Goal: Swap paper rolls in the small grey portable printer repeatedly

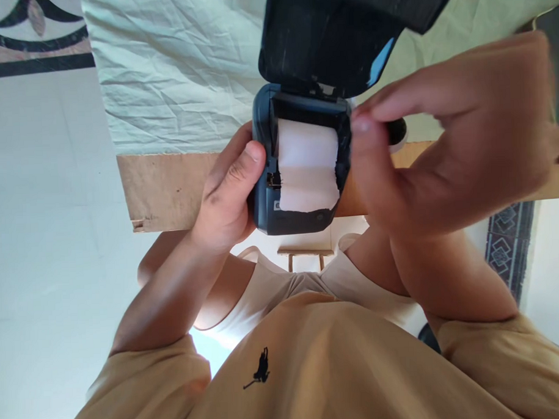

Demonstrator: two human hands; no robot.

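My left hand [231,196] is closed around the left side of a small black receipt printer [295,225], its thumb lying on the rim. The printer's lid [324,46] is swung up and away from me, so the paper bay shows. Inside sits a roll of white paper [308,166] with a ragged front edge. At the printer's right rim, the thumb and forefinger of my right hand [460,142] come together in a pinch. That hand is slightly blurred, and I cannot make out what, if anything, is between its fingertips.
A pale green wrinkled cloth [178,78] covers the table, whose bare wooden edge [164,189] faces me. Partly hidden behind my right hand is a round, dark-topped object [397,132]. A dark flat item [556,59] lies at the far right. A small wooden stool [305,252] shows below.
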